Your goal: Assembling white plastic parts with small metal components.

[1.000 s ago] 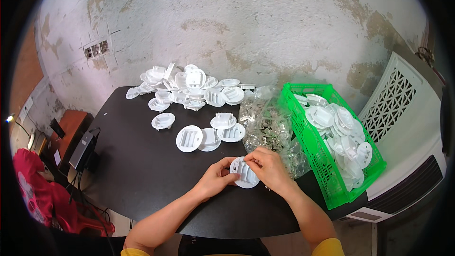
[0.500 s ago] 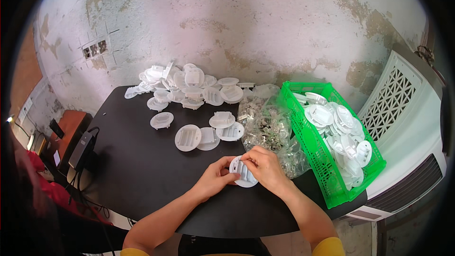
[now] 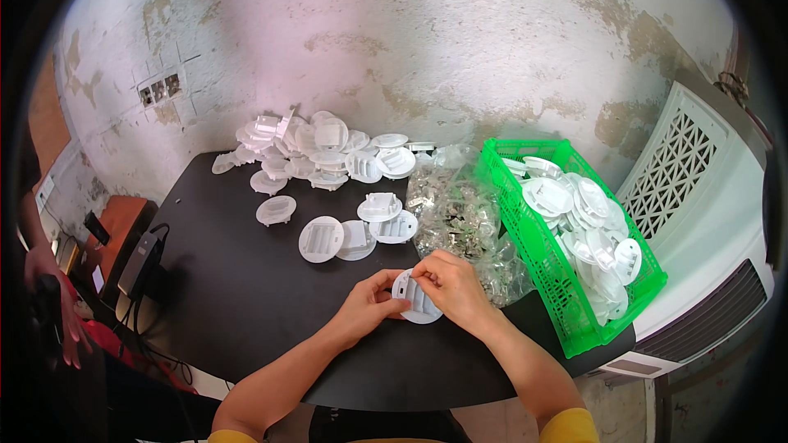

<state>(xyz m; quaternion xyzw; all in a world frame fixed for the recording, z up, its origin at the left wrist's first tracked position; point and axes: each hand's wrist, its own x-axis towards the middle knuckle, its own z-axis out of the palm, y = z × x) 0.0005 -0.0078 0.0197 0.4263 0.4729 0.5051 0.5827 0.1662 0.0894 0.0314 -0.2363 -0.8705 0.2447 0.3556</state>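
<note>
wall (image 3: 427, 41): pale, patchy, peeling | table (image 3: 226, 312): black, by wall | side desk (image 3: 129, 217): reddish-brown | floor (image 3: 607, 410): light

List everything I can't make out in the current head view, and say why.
- Whatever the right hand may be pinching: hidden by its own fingers.
- Underside of the white disc in the left hand: turned away from the camera.
- Shapes of the metal bits: too small, behind shiny plastic.
- Floor of the green basket: covered by piled discs.
- Another person: cut off by the dark left rim.
</note>
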